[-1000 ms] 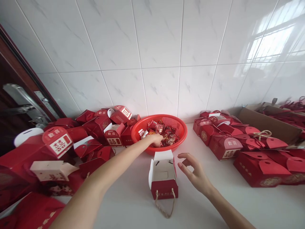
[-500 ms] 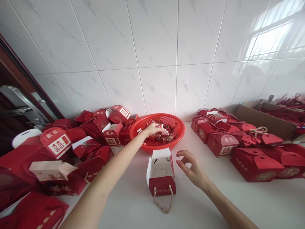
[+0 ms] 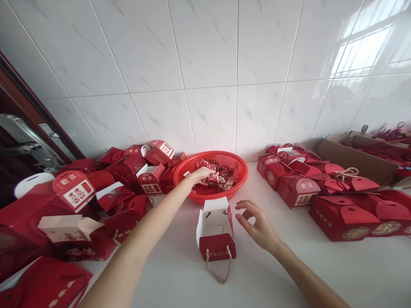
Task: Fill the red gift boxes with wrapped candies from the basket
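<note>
I count two hands (image 3: 257, 224), one plastic basket (image 3: 236, 165), one cardboard carton (image 3: 362, 161), over a dozen gift boxes (image 3: 217, 248), and wrapped sweets (image 3: 227, 184) past counting.

The left hand (image 3: 201, 173) and the right hand (image 3: 258, 224) are bare; behind them, the left forearm (image 3: 150, 235) and the right forearm (image 3: 302, 269) are also bare and slim.

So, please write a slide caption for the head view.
Left hand in red basket of small packets; right hand beside open box.

view: head-worn | facing: forward, down | range: near | ahead: tiled wall (image 3: 212, 51) | below: tabletop (image 3: 257, 278)
</note>
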